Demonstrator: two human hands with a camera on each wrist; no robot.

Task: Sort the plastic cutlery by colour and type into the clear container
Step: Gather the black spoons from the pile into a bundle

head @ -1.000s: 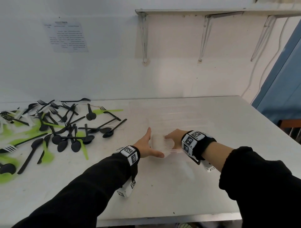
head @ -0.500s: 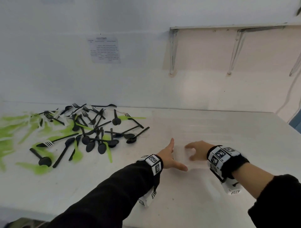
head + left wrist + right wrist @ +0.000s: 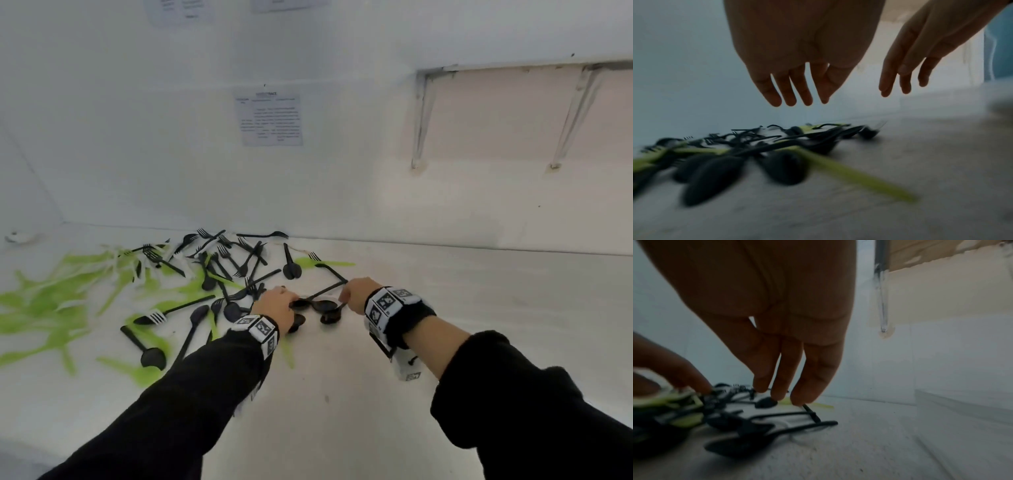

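A heap of black spoons and forks [image 3: 236,274] mixed with green cutlery [image 3: 44,305] and a few white pieces lies on the white table [image 3: 342,394]. My left hand [image 3: 274,303] hovers over the heap's right edge, fingers straight and spread [image 3: 795,100], holding nothing. My right hand [image 3: 354,294] is just right of it, above several black spoons [image 3: 322,305]. Its straight fingertips [image 3: 801,400] reach down to a black handle [image 3: 812,413] without curling round it. The clear container [image 3: 962,402] shows faintly at the right in the right wrist view.
The wall runs close behind the heap, with a printed sheet [image 3: 269,118] and shelf brackets [image 3: 419,120] on it. Green pieces spread far to the left. Bare table lies in front of and to the right of my hands.
Both hands have left the clear container and moved left to the right edge of the cutlery heap. The head view has swung left and come closer.
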